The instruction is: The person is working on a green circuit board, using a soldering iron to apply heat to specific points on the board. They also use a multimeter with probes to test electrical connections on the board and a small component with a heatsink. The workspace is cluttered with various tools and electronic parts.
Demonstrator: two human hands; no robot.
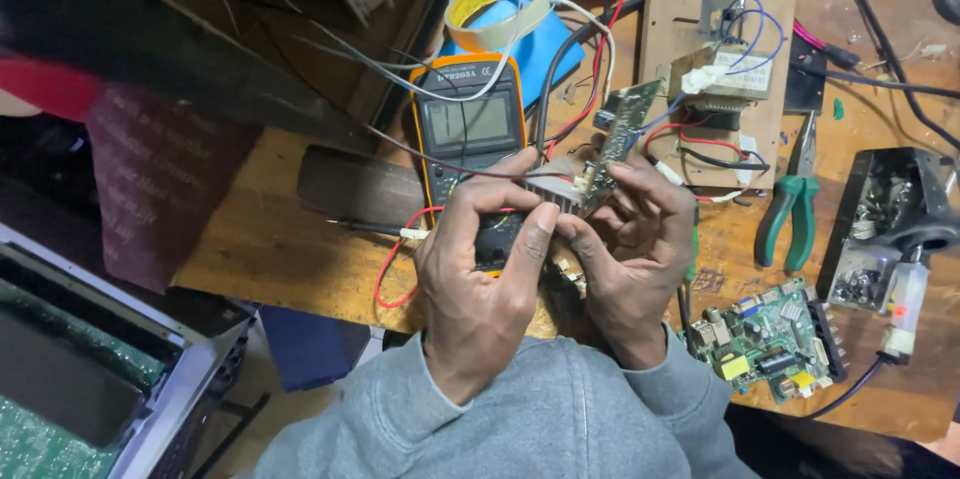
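Both hands on the board (612, 139), held up edge-on over the bench (270, 239).

Left hand (485, 274) pinches the ribbed heatsink (555, 184) at the board's lower end; right hand (635, 239) clamps the board beside it. Right behind sits the yellow meter (468, 124), grey screen up. Further back, a tape roll (495, 9) on a blue box (545, 49). Right: green pliers (788, 209), a green circuit card (765, 339).
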